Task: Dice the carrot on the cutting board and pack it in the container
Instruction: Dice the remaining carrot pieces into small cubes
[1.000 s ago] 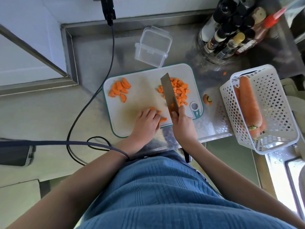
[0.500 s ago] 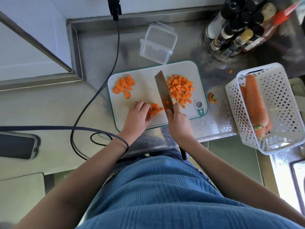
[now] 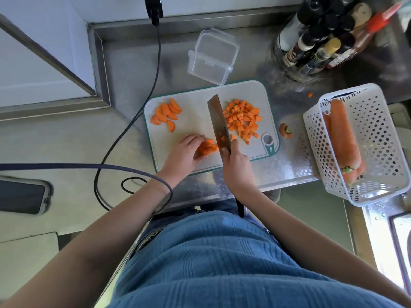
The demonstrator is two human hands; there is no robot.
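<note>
A white cutting board [image 3: 195,121] with a teal rim lies on the steel counter. Carrot half-slices [image 3: 167,112] sit at its far left and a heap of diced carrot [image 3: 242,120] at its right. My left hand [image 3: 185,152] holds down a small stack of carrot slices [image 3: 208,147] near the board's front. My right hand [image 3: 236,166] grips a cleaver [image 3: 219,123], its blade standing just right of that stack. A clear plastic container [image 3: 212,56] stands open behind the board.
A white perforated basket [image 3: 375,134] with whole carrots [image 3: 342,134] stands at the right. A carrot top [image 3: 285,130] lies beside the board. Sauce bottles [image 3: 320,41] crowd the far right corner. A black cable [image 3: 133,121] loops at the left, near a phone [image 3: 21,200].
My left hand has slid left along the carrot stack, baring more of the slices. The cleaver blade has shifted slightly left toward them.
</note>
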